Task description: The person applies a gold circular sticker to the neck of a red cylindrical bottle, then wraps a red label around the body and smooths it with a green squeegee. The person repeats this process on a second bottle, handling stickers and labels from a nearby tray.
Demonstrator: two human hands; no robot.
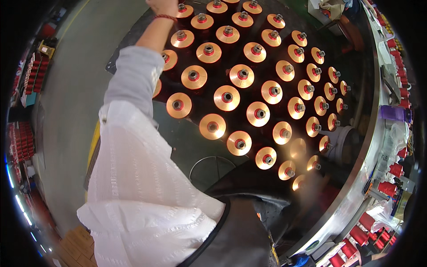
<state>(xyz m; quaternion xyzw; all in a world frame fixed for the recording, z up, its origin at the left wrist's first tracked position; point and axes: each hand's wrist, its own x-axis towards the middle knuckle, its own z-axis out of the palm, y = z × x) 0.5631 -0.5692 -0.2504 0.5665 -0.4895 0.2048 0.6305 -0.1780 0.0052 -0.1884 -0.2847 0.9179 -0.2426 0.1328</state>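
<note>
My left hand [163, 6] is at the top edge, a braided red cord round its wrist, next to the far left spools. The frame cuts off its fingers, so what they hold, if anything, is hidden. My left arm crosses the view in a grey cuff and loose white sleeve [133, 164]. Many spools [226, 98] stand in rows beside it, with shiny copper-coloured round ends, a red ring and a small greyish neck at the middle; their sides are lost in dark shade. The nearest spools [299, 183] blur into a hazy patch. My right hand is not in view.
A metal edge [356, 178] curves along the right, with red spools [358, 235], plastic bags and a purple box [393, 113] beyond. A pale bucket [341, 144] stands inside it. Racks of red spools [21, 141] line the left. A wire ring [209, 160] shows below the spools.
</note>
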